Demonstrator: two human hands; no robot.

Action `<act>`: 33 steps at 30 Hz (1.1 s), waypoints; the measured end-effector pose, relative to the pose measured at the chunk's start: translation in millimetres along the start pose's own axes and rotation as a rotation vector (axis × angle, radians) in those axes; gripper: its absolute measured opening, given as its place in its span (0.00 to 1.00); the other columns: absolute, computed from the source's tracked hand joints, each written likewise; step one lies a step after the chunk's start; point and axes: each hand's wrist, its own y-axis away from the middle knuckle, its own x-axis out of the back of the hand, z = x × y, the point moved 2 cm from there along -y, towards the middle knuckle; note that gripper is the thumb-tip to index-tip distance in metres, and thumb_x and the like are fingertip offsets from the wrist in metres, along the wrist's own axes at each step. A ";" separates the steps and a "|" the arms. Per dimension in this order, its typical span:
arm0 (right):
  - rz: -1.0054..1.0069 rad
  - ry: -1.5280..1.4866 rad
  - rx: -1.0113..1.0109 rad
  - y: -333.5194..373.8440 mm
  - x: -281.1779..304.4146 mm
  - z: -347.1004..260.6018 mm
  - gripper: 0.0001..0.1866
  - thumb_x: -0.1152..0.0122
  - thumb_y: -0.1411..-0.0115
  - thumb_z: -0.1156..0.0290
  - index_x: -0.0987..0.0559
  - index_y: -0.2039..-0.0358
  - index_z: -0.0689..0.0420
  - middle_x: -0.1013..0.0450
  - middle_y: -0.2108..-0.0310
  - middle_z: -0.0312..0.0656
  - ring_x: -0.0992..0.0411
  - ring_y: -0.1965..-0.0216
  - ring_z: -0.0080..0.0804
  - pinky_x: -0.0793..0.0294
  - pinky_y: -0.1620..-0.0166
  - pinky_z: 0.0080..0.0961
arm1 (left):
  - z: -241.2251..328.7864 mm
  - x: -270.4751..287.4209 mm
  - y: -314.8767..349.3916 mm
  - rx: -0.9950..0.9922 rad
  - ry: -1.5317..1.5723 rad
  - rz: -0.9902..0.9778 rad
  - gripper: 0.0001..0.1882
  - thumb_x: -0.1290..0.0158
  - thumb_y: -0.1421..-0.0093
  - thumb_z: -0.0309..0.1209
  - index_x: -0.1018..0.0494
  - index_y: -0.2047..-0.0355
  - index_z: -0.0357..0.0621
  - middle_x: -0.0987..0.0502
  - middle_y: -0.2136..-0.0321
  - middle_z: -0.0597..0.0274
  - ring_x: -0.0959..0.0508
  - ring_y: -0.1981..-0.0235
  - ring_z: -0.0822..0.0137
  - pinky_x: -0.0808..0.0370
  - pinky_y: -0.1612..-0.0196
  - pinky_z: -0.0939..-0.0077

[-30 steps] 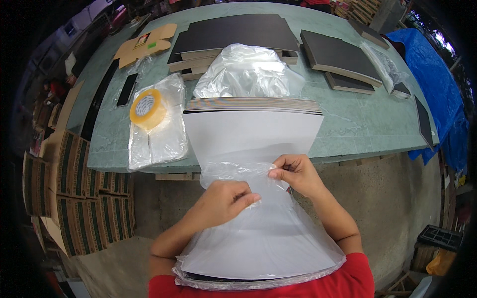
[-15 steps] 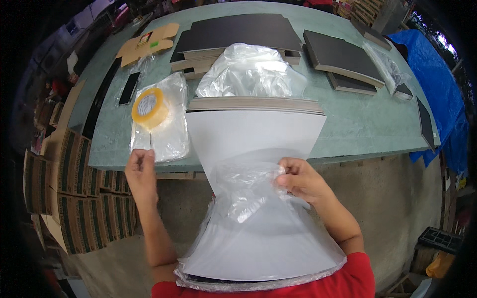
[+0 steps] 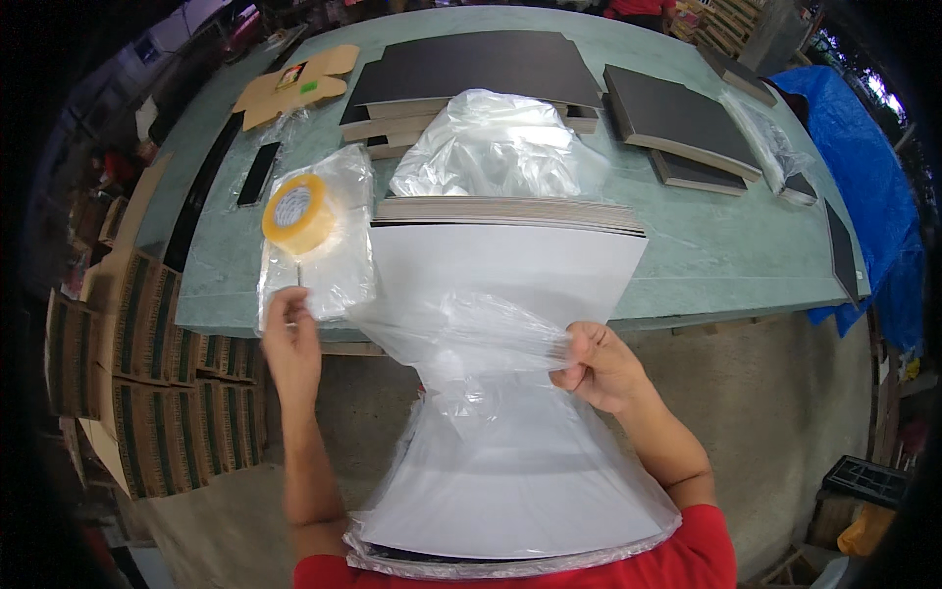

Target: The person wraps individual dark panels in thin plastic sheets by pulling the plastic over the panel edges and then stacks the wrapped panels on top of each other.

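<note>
A thick stack of white-faced boards (image 3: 510,263) leans from the table edge down to my body. Its near part sits inside a clear plastic bag (image 3: 471,491). My right hand (image 3: 601,365) pinches the bag's bunched mouth at the right side, and the film stretches leftward across the boards. Beside the stack, my left hand (image 3: 292,339) has its fingertips curled together at the table edge; whatever they may hold is too small to see. Just beyond it, a roll of clear yellowish tape (image 3: 319,224) lies on a pile of flat plastic bags (image 3: 343,265).
Crumpled clear plastic (image 3: 500,147) lies behind the boards, before stacked black boards (image 3: 481,64). More black boards (image 3: 682,118) are at the right. A phone (image 3: 258,175) and flattened cardboard (image 3: 294,86) lie at the left. Bundled cartons (image 3: 186,422) stand below on the left.
The bag's mouth has been drawn out, so its film now spreads toward the left. My right hand has shifted slightly right and down; my left has moved a little right.
</note>
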 end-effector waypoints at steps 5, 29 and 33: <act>-0.065 0.475 0.465 -6.5 -52.1 -35.7 0.07 0.42 0.52 0.73 0.27 0.72 0.60 0.34 0.71 0.39 0.36 0.67 0.25 0.37 0.63 0.23 | 92.2 -74.4 75.1 -0.279 0.055 -0.958 0.11 0.47 0.51 0.28 0.34 0.69 0.35 0.29 0.76 0.53 0.28 0.71 0.66 0.32 0.69 0.74; -0.739 2.135 -0.176 33.1 9.6 -22.5 0.20 0.47 0.51 0.54 0.25 0.78 0.61 0.29 0.79 0.49 0.29 0.71 0.39 0.31 0.65 0.35 | 131.8 -36.1 29.2 -0.606 0.323 -1.937 0.11 0.51 0.48 0.32 0.32 0.75 0.35 0.29 0.84 0.56 0.27 0.79 0.61 0.33 0.76 0.72; -0.600 2.712 -0.216 41.2 -4.9 -40.0 0.14 0.45 0.57 0.61 0.24 0.76 0.59 0.29 0.76 0.48 0.29 0.70 0.39 0.29 0.64 0.31 | 58.2 -52.8 63.3 -0.789 -0.623 -1.363 0.09 0.49 0.53 0.31 0.32 0.84 0.39 0.30 0.86 0.55 0.28 0.79 0.56 0.32 0.76 0.70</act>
